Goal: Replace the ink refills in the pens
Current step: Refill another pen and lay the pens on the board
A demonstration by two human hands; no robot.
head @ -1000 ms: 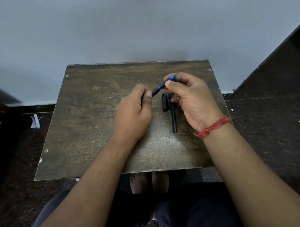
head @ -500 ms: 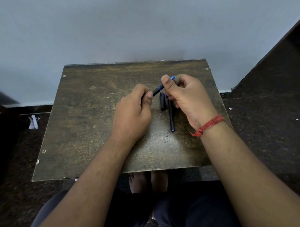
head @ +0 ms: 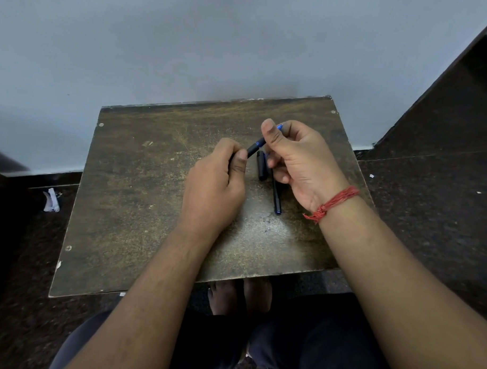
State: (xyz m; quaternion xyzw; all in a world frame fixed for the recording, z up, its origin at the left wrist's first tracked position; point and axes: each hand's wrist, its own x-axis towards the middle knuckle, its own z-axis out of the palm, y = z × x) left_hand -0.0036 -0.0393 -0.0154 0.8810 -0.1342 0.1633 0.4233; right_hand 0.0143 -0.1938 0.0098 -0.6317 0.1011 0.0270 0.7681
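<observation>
Two hands on one pen over a worn board

Scuffed brown board (head: 131,208), bare at the near edge and left. Left hand (head: 213,188) and right hand (head: 298,158) each grip an end of the blue-black pen (head: 255,147); beneath it lie one slim pen (head: 276,198) and one black cap (head: 261,166).

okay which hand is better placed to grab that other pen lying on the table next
Right, probably. The right hand hovers directly over the lying pen, its curled lower fingers almost touching it. The left hand sits farther left, gripping the held pen.
</observation>
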